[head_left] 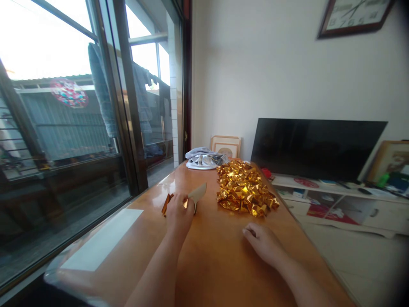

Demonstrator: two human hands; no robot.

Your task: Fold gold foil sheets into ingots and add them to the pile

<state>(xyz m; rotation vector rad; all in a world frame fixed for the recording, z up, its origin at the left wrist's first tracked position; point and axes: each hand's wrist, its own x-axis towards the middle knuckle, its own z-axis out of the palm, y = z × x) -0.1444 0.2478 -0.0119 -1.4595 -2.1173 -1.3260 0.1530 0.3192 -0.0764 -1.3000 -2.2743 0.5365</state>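
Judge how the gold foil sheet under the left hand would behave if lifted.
The foil sheet looks thin, with one corner curling up off the table, so it is probably floppy and very light. Its glossy surface suggests it slides easily under the left hand and creases readily.

Left hand [179,209] and right hand [264,244]: both bare, no gloves, rings or watch visible. Forearms uncovered to frame edge; no sleeve in view.

Single head-worn view looks forward and down along the table [223,256].
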